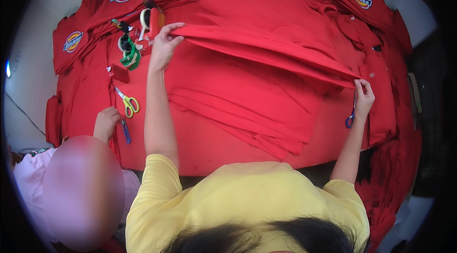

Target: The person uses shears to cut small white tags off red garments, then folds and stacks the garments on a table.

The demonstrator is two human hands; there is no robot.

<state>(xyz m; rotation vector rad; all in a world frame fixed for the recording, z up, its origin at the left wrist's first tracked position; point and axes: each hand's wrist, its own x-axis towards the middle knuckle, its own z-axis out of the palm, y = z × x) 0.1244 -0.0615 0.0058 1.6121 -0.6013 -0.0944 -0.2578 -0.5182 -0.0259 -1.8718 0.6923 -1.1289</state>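
Observation:
A folded red garment (266, 45) is stretched between my two hands, its near edge lifted off the cloth beneath. My left hand (164, 45) pinches the left end of that edge between thumb and fingers. Lower down at the right, my right hand (364, 96) grips the other end. Under the raised edge lies a stack of folded red garments (247, 105), its layers showing at the near side. Scissors with blue handles (350, 120) lie beside my right wrist, partly hidden by it.
A person in pink sits at the left, one hand (107, 120) on the red table (200, 148) near a blue cutter (125, 131). Yellow scissors (129, 104), a green tape dispenser (130, 55) and a red tape dispenser (154, 22) lie nearby. Red garments with round emblems (73, 42) surround the table.

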